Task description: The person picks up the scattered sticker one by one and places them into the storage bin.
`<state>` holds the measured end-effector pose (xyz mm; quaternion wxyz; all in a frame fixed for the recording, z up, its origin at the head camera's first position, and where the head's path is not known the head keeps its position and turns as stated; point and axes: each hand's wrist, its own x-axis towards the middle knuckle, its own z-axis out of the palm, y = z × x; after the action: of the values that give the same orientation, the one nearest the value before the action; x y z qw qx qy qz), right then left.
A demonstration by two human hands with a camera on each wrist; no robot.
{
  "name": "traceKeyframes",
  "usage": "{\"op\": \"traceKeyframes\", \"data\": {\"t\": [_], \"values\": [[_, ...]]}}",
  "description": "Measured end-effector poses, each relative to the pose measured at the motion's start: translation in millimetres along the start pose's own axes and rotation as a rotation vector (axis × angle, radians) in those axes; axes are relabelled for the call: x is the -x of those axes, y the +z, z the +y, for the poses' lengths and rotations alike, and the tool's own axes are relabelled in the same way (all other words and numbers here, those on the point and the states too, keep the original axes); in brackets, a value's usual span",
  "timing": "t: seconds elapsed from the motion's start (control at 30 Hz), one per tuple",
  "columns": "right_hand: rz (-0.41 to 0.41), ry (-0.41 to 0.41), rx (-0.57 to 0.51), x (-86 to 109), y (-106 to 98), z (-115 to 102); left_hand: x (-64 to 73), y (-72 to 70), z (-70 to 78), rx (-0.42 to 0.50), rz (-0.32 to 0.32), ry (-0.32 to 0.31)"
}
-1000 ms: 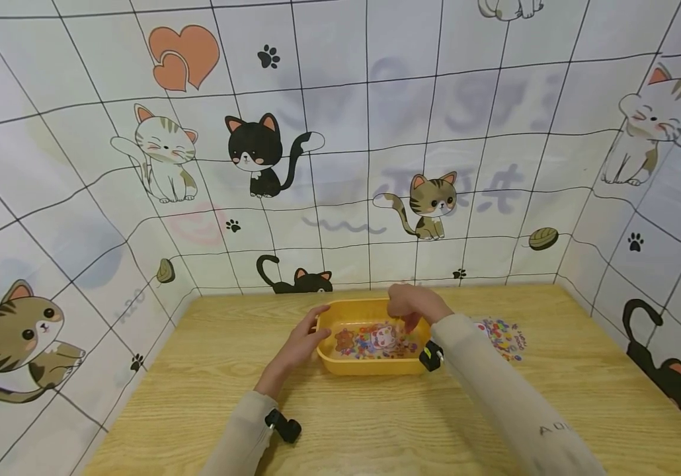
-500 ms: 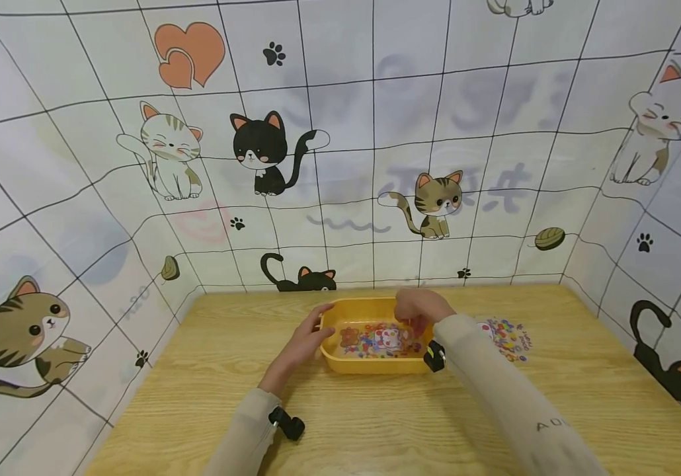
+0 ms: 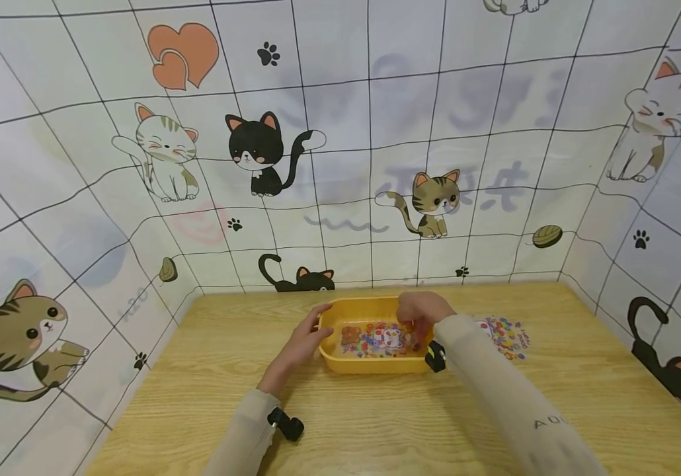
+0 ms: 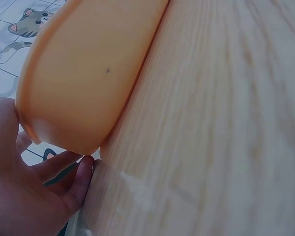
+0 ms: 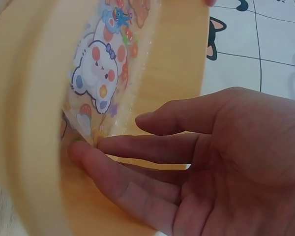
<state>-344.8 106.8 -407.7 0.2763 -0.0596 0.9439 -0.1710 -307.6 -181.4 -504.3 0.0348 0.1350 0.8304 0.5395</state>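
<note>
A shallow yellow plastic basin (image 3: 376, 365) sits on the table. In it lies a clear plastic sheet (image 5: 96, 71) printed with a white cartoon bear and small colourful figures. My left hand (image 3: 305, 337) grips the basin's left end, thumb over the rim; in the left wrist view fingers (image 4: 81, 179) reach round below that end. Inside the basin's right end is my right hand (image 3: 426, 306). Seen from the right wrist, its fingers (image 5: 147, 147) stretch to a lifted corner of the sheet, while the thumb stands apart from them.
To the basin's right, partly behind the right sleeve (image 3: 495, 390), a similar colourful print (image 3: 507, 337) lies on the wooden table (image 3: 364, 423). A cat-patterned cloth wall (image 3: 346, 165) rises close behind the basin and on both sides.
My right hand has shifted slightly right and lower into the basin's right end. The left hand keeps its grip on the rim, and the basin stays about where it was.
</note>
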Motion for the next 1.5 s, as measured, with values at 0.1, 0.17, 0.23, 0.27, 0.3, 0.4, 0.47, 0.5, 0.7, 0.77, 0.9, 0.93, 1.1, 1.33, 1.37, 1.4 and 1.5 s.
{"op": "traceKeyframes", "data": {"t": [0.1,0.17,0.23,0.27,0.3,0.4,0.47,0.5,0.7,0.77,0.9,0.93,1.1,1.33,1.37,1.4,1.5], "values": [[-0.014,-0.007,0.010,-0.8,-1,0,-0.1,0.4,0.5,0.003,0.004,-0.005],[-0.019,-0.007,0.020,-1.3,-1,-1,-0.1,0.4,0.8,0.006,0.004,-0.010],[-0.020,-0.006,0.020,-1.3,-2,-2,0.0,0.4,0.7,0.004,0.002,-0.005],[-0.019,-0.005,0.019,-1.4,-2,-2,0.0,0.3,0.7,0.004,-0.001,-0.006],[-0.020,-0.005,0.019,-1.3,-2,-2,-0.2,0.3,0.5,0.001,-0.003,0.000],[-0.022,-0.001,0.012,-1.3,-2,-3,-0.1,-0.1,0.0,-0.002,-0.007,0.005],[-0.035,0.001,0.015,-1.8,-2,-4,-0.4,-0.2,-0.1,-0.002,-0.006,0.007],[-0.037,0.003,0.018,-2.0,-2,-5,-0.4,-0.3,0.0,-0.001,-0.006,0.011],[-0.022,0.027,0.050,-3.1,-4,-7,-1.4,-0.7,0.4,0.015,-0.011,0.003],[-0.012,0.031,0.056,-3.3,-4,-7,-1.9,-0.3,0.2,0.014,-0.010,0.007],[0.005,0.033,0.038,-4.1,-3,-6,-3.1,1.0,-0.1,0.014,-0.002,0.008],[0.006,0.033,0.031,-4.2,-3,-5,-3.1,1.3,-0.2,0.017,0.001,0.010],[0.027,0.023,0.027,-4.8,-2,-4,-3.8,1.8,-1.4,0.013,-0.001,0.012],[0.101,-0.038,0.072,5.5,-10,-5,-1.2,-0.8,-0.7,-0.002,-0.010,0.004],[0.112,-0.057,0.082,8.3,-12,-5,-0.8,-0.8,-0.6,-0.004,-0.010,0.007],[0.118,-0.078,0.084,11.2,-14,-4,-0.5,-0.8,-0.6,-0.006,-0.008,0.011],[0.133,-0.147,0.092,21.6,-23,0,-0.4,-0.4,-1.0,0.004,-0.003,0.016]]}}
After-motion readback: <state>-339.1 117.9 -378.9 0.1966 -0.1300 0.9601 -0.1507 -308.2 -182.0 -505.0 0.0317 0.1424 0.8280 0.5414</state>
